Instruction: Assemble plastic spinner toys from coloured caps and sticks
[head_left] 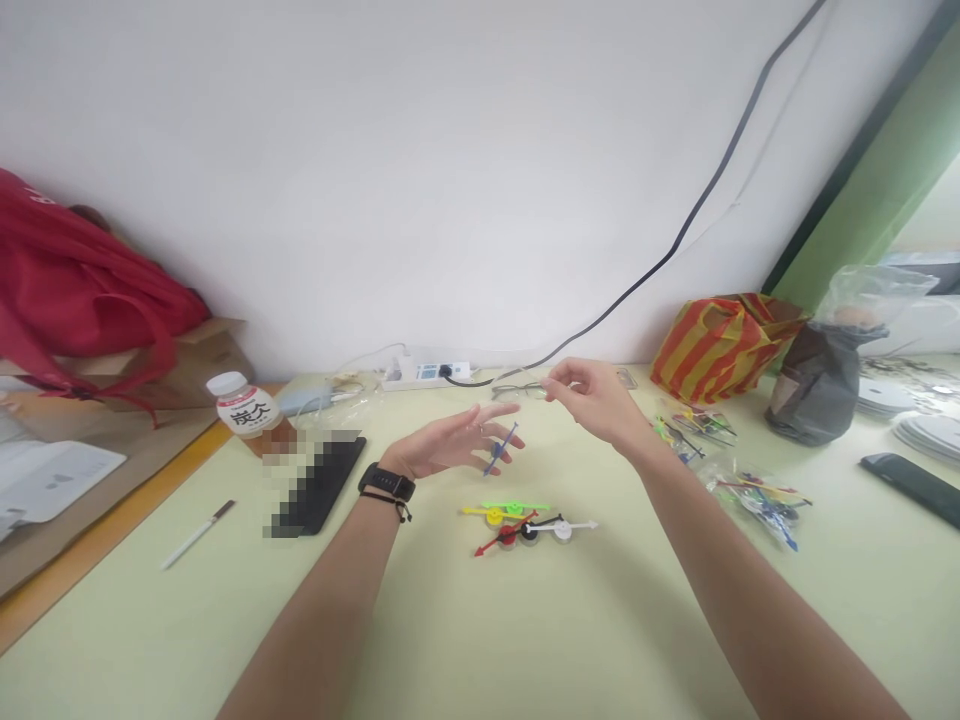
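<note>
My left hand (457,440), palm turned inward and fingers loosely spread, is raised above the table with a blue arrow spinner (498,452) held at its fingers. The exact grip on the spinner cannot be made out. To the right and a little higher, my right hand (585,395) has thumb and fingertips pinched together; anything between them is too small to see. Below the hands lies a cluster of arrow spinners: a yellow one (493,517), a green one (515,508), a red one (508,536), a black one (529,532) and a white one (562,530).
Clear bags of coloured spinners (765,500) lie on the right, near a striped bag (720,345) and a grey bag (814,390). Glasses (517,390) and a power strip (424,375) sit by the wall. Leftward are a bottle (251,410), a black flat object (334,490) and a pen (199,535).
</note>
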